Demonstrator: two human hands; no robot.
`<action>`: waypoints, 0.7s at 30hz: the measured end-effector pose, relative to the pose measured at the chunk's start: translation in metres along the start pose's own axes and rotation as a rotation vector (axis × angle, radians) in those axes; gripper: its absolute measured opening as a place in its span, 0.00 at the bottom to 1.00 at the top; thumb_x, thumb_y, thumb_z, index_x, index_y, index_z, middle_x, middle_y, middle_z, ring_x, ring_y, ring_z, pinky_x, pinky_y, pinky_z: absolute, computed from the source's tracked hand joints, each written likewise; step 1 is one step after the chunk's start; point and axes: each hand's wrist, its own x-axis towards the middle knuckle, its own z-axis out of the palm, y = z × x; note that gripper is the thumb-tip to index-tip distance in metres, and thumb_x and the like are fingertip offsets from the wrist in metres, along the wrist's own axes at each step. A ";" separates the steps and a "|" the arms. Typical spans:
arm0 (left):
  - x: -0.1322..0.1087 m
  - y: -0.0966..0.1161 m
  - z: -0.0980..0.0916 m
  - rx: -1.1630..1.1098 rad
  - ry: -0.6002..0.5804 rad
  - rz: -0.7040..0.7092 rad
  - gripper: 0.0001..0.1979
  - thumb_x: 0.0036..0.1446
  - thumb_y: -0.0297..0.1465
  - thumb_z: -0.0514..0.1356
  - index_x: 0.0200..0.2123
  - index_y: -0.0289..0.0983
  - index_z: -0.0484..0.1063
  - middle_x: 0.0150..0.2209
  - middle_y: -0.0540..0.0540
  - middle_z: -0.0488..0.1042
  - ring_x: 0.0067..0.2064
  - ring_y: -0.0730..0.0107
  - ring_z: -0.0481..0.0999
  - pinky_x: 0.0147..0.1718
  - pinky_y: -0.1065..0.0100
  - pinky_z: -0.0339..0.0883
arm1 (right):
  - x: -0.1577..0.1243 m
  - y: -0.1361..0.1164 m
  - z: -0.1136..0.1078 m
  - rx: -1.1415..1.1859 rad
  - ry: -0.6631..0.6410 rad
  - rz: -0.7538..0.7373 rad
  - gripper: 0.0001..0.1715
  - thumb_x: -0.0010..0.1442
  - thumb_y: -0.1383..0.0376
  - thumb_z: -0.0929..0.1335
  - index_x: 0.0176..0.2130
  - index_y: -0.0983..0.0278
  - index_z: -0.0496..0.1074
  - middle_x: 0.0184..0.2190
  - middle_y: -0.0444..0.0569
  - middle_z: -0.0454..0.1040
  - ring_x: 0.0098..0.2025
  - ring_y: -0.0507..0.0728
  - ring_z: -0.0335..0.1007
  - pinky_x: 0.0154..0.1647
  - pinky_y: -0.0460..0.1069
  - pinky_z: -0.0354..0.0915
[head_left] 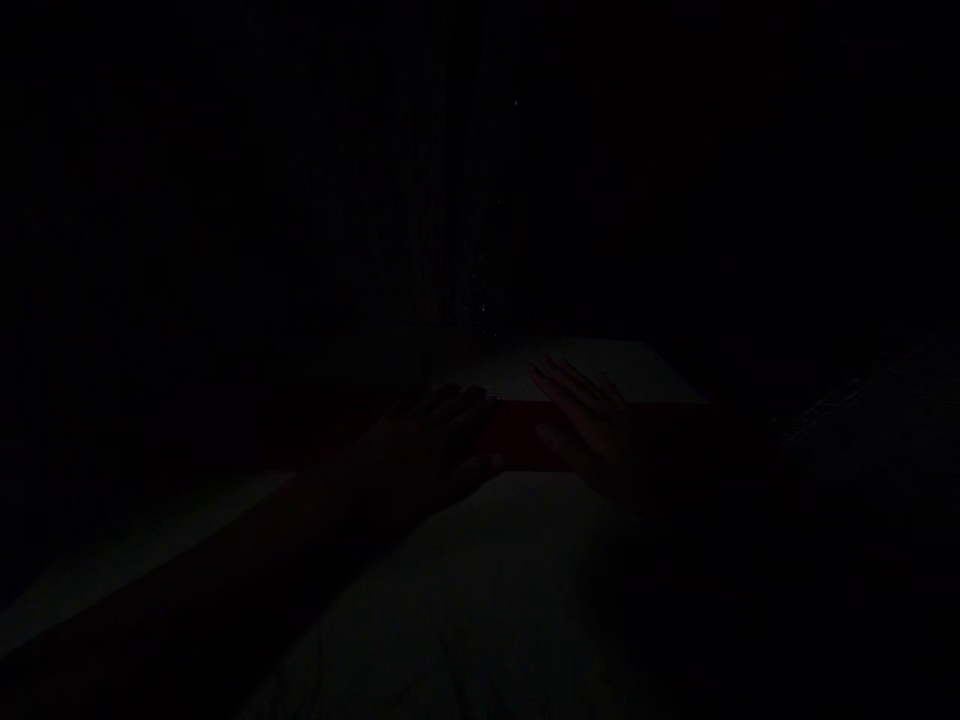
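The picture is very dark. A red band (525,437) runs sideways across a pale surface (510,560). My left hand (439,440) lies palm down over the band, its fingers stretched out and its thumb pointing right. To the right, my right hand (589,415) is over the band too, with fingers extended up and to the left and the thumb apart. Neither hand shows anything in its grip. Whether the red band is cloth or something else, I cannot tell.
Beyond the band the pale surface continues to a far edge at the right of centre. Faint upright streaks (435,200) and tiny bright specks show in the dark background. A dim textured shape (847,400) lies at the right.
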 end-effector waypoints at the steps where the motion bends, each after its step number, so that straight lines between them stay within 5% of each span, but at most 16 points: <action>1: 0.000 0.001 -0.001 -0.001 -0.005 -0.008 0.40 0.69 0.59 0.40 0.75 0.45 0.45 0.75 0.47 0.45 0.75 0.48 0.45 0.71 0.38 0.40 | 0.000 0.001 0.001 -0.008 -0.008 -0.001 0.38 0.73 0.41 0.51 0.74 0.51 0.49 0.74 0.41 0.45 0.76 0.60 0.40 0.73 0.74 0.42; 8: -0.003 0.005 -0.008 -0.061 0.008 -0.015 0.41 0.67 0.60 0.42 0.74 0.45 0.50 0.74 0.43 0.52 0.70 0.38 0.59 0.65 0.34 0.54 | -0.002 0.003 0.006 -0.061 -0.178 0.040 0.38 0.72 0.41 0.52 0.72 0.52 0.53 0.73 0.38 0.49 0.75 0.57 0.42 0.74 0.73 0.40; 12: -0.003 0.005 -0.008 -0.056 0.014 0.001 0.41 0.68 0.59 0.42 0.74 0.43 0.51 0.74 0.42 0.53 0.71 0.39 0.56 0.67 0.36 0.49 | -0.001 0.002 0.004 -0.064 -0.035 -0.016 0.38 0.73 0.40 0.50 0.73 0.49 0.49 0.74 0.36 0.45 0.76 0.58 0.40 0.73 0.74 0.42; 21: -0.004 0.007 -0.013 -0.057 0.044 0.012 0.38 0.68 0.60 0.41 0.74 0.52 0.49 0.75 0.47 0.50 0.72 0.40 0.53 0.67 0.32 0.47 | -0.003 -0.001 0.012 -0.089 -0.135 0.014 0.38 0.72 0.41 0.51 0.71 0.54 0.58 0.72 0.36 0.52 0.74 0.54 0.47 0.75 0.68 0.45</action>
